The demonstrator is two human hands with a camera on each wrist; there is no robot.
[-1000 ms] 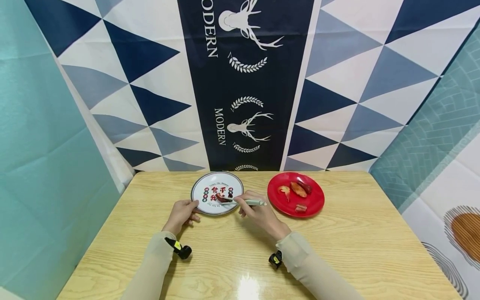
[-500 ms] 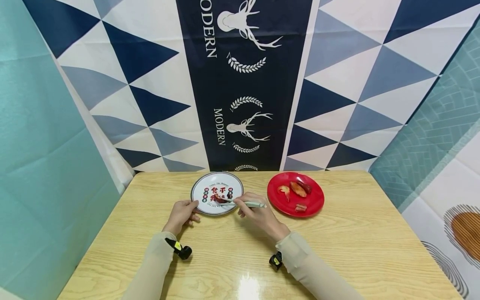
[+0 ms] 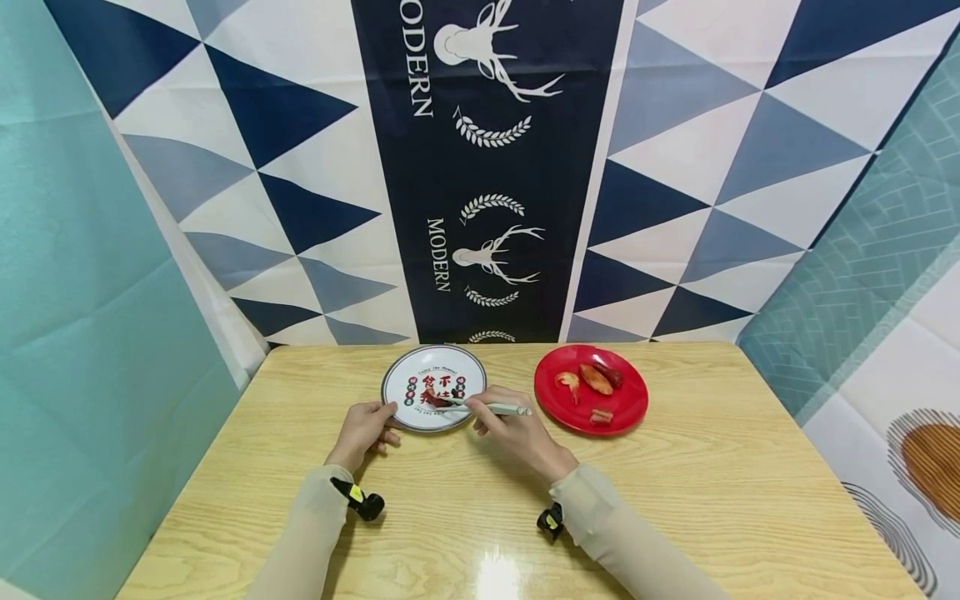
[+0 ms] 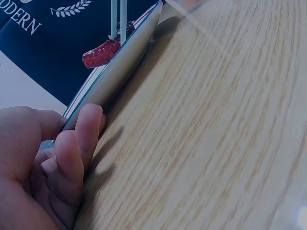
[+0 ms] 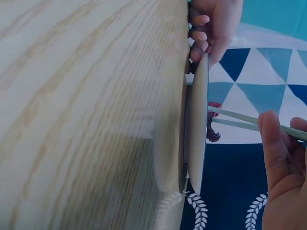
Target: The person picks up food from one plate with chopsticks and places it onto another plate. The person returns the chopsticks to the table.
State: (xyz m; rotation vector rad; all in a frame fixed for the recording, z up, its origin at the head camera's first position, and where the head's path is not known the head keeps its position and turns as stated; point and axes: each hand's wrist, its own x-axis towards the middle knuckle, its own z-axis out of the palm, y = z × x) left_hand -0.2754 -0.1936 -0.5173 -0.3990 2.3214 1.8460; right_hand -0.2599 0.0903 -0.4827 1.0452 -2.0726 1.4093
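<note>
My left hand [image 3: 363, 433] pinches the near left rim of a white plate [image 3: 408, 375] with a dark border and printed red characters. The left wrist view shows the thumb over the rim and fingers below it. In my right hand [image 3: 521, 427] is a pair of pale green chopsticks [image 3: 510, 409], their tips reaching over the plate. Those tips touch a glossy dark red piece of food [image 4: 101, 53] that lies on the plate; whether they grip it I cannot tell. The right wrist view has the chopsticks [image 5: 240, 116] side-on, tips slightly apart.
A red plate [image 3: 551, 404] to the right bears a shrimp-like piece [image 3: 570, 385], a golden-brown piece [image 3: 596, 379], a dark red piece [image 3: 611, 375] and a small striped piece [image 3: 602, 416]. The wooden table [image 3: 480, 500] ends at a patterned cloth backdrop [image 3: 487, 167].
The dark red piece has shifted slightly left and nearer on the white plate, with the chopstick tips moving along. Both hands stay almost where they were.
</note>
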